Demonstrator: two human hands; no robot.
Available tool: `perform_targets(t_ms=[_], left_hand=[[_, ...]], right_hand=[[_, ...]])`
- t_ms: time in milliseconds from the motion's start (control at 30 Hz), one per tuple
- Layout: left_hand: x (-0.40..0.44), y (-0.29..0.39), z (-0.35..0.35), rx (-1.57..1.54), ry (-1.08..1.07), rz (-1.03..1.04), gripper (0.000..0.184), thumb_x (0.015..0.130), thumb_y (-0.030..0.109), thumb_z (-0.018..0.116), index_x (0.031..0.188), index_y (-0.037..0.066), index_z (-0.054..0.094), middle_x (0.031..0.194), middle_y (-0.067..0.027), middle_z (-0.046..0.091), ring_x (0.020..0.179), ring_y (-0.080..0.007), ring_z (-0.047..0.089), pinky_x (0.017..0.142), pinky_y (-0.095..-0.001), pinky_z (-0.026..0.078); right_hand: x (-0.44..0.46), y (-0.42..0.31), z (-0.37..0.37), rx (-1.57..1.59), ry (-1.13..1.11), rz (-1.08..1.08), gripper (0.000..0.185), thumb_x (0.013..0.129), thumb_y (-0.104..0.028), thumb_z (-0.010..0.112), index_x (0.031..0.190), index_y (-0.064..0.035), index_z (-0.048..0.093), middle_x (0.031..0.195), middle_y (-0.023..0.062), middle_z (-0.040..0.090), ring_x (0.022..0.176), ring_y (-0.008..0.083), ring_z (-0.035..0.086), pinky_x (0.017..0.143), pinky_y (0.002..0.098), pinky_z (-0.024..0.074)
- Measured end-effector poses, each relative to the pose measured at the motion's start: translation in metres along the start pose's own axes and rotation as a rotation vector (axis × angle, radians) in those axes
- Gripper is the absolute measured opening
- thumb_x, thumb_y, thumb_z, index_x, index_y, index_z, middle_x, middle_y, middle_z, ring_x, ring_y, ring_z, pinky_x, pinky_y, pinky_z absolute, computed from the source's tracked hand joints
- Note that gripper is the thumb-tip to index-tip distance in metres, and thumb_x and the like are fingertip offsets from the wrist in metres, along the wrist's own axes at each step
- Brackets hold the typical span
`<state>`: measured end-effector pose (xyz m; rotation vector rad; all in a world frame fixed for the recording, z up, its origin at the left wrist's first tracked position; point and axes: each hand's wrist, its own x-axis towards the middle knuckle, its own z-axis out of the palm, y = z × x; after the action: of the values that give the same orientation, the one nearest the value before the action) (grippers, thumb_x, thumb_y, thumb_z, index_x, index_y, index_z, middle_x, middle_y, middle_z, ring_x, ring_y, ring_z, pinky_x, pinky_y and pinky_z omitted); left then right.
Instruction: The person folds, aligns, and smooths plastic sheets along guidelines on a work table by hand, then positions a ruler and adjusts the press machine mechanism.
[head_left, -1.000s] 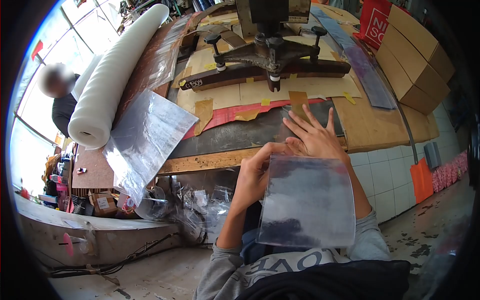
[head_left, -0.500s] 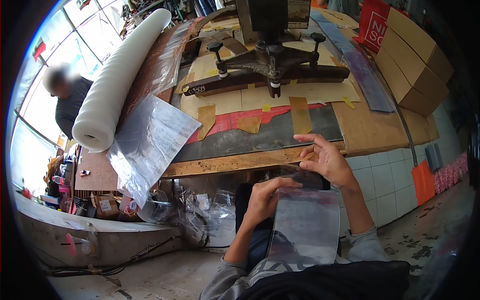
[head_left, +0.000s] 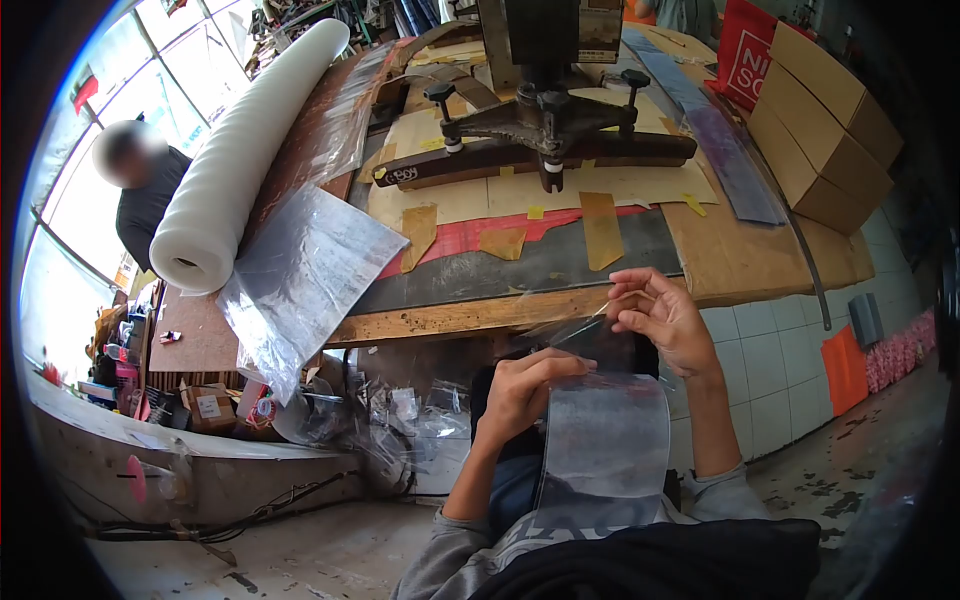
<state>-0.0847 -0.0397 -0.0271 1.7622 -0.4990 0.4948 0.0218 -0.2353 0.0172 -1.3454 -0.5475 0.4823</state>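
Observation:
Over my lap, my left hand (head_left: pixel 530 392) is closed on the upper left edge of a clear plastic sheet (head_left: pixel 605 445), which hangs down toward my body. Up and to the right, my right hand (head_left: pixel 655 318) has its thumb and fingertips pinched together on a thin transparent plastic film (head_left: pixel 590 330). That film stretches between my two hands, just in front of the table edge. Whether it is joined to the hanging sheet is hard to make out.
A press with a long bar (head_left: pixel 540 160) stands on the worktable (head_left: pixel 440 318). At left lie a white foam roll (head_left: pixel 250 160) and a large clear sheet (head_left: pixel 310 265). Cardboard boxes (head_left: pixel 820 130) stand at right. A person (head_left: pixel 145 190) is at far left.
My right hand's fingers have closed together on the thin film, which now shows stretched toward my left hand. My left hand has moved slightly left. The view has shifted a little.

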Motion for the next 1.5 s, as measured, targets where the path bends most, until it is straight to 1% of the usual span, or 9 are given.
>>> perform_targets(t_ms=[167, 267, 433, 467, 767, 833, 1000, 1133, 1500], left_hand=[[0.007, 0.004, -0.001, -0.053, 0.110, -0.030, 0.031, 0.075, -0.012, 0.049, 0.099, 0.002, 0.062, 0.101, -0.0122, 0.071, 0.088, -0.0261, 0.071, 0.077, -0.0320, 0.057], [0.010, 0.009, 0.000, -0.164, 0.225, -0.121, 0.022, 0.081, -0.007, 0.055, 0.100, 0.000, 0.061, 0.102, -0.0131, 0.072, 0.090, -0.0243, 0.071, 0.079, -0.0311, 0.055], [0.019, 0.019, 0.004, -0.076, 0.291, -0.320, 0.028, 0.080, -0.010, 0.055, 0.105, 0.002, 0.062, 0.107, -0.0151, 0.062, 0.102, -0.0227, 0.064, 0.085, -0.0311, 0.050], [0.020, 0.012, 0.004, 0.233, 0.294, -0.209, 0.034, 0.078, -0.013, 0.053, 0.105, 0.005, 0.063, 0.114, -0.0150, 0.049, 0.112, -0.0265, 0.055, 0.092, -0.0338, 0.046], [0.023, 0.003, 0.006, 0.090, 0.403, -0.198, 0.042, 0.068, -0.016, 0.055, 0.100, 0.008, 0.068, 0.109, -0.0134, 0.044, 0.101, -0.0265, 0.054, 0.090, -0.0358, 0.046], [0.031, 0.013, 0.004, -0.020, 0.398, -0.297, 0.040, 0.069, -0.013, 0.058, 0.098, 0.011, 0.069, 0.105, -0.0106, 0.049, 0.099, -0.0244, 0.055, 0.089, -0.0374, 0.042], [0.036, -0.001, 0.002, 0.562, 0.232, -0.223, 0.031, 0.071, -0.004, 0.061, 0.092, 0.014, 0.074, 0.093, -0.0053, 0.056, 0.089, -0.0171, 0.061, 0.081, -0.0328, 0.045], [0.033, 0.000, 0.006, 0.630, 0.269, -0.203, 0.027, 0.072, 0.001, 0.063, 0.091, 0.016, 0.074, 0.094, -0.0002, 0.058, 0.087, -0.0159, 0.059, 0.093, -0.0324, 0.031], [0.029, -0.006, -0.006, 0.683, 0.157, -0.259, 0.034, 0.074, -0.002, 0.064, 0.100, 0.018, 0.071, 0.096, -0.0004, 0.060, 0.097, -0.0204, 0.055, 0.091, -0.0378, 0.034]], right_hand=[[0.010, -0.017, 0.007, -0.738, 0.108, -0.469, 0.021, 0.087, 0.003, 0.065, 0.108, 0.0004, 0.064, 0.100, 0.0055, 0.063, 0.091, 0.0110, 0.061, 0.082, 0.0256, 0.0525], [0.019, -0.022, 0.014, -0.100, 0.107, -0.559, 0.021, 0.086, 0.005, 0.063, 0.107, 0.0009, 0.064, 0.102, 0.0050, 0.064, 0.084, 0.0091, 0.059, 0.075, 0.0228, 0.0521], [0.058, -0.007, 0.011, -0.100, 0.183, -0.476, 0.029, 0.088, 0.007, 0.059, 0.116, 0.0013, 0.063, 0.112, 0.0072, 0.063, 0.077, 0.0075, 0.055, 0.062, 0.0202, 0.0487], [0.065, 0.002, 0.010, -0.069, 0.200, -0.442, 0.031, 0.088, 0.007, 0.058, 0.118, 0.0013, 0.062, 0.116, 0.0078, 0.063, 0.077, 0.0074, 0.054, 0.060, 0.0199, 0.0480], [0.067, 0.004, 0.008, -0.064, 0.215, -0.650, 0.043, 0.089, 0.004, 0.058, 0.132, -0.0028, 0.056, 0.137, 0.0095, 0.053, 0.079, 0.0061, 0.053, 0.066, 0.0207, 0.0457], [0.074, 0.000, 0.007, -0.066, 0.247, -0.580, 0.043, 0.090, 0.002, 0.058, 0.132, -0.0027, 0.055, 0.130, 0.0074, 0.058, 0.078, 0.0060, 0.053, 0.066, 0.0204, 0.0455], [0.079, 0.036, -0.009, -0.483, 0.320, -0.122, 0.044, 0.085, 0.004, 0.060, 0.129, -0.0026, 0.057, 0.111, 0.0098, 0.061, 0.074, 0.0100, 0.060, 0.068, 0.0233, 0.0499], [0.076, 0.044, -0.007, -0.811, 0.373, -0.204, 0.039, 0.083, 0.006, 0.059, 0.121, -0.0018, 0.062, 0.107, 0.0127, 0.060, 0.078, 0.0155, 0.065, 0.069, 0.0260, 0.0541], [0.074, 0.055, -0.006, -0.857, 0.505, -0.311, 0.020, 0.080, 0.000, 0.063, 0.097, 0.0009, 0.072, 0.097, 0.0166, 0.063, 0.076, 0.0264, 0.065, 0.071, 0.0332, 0.0521]])
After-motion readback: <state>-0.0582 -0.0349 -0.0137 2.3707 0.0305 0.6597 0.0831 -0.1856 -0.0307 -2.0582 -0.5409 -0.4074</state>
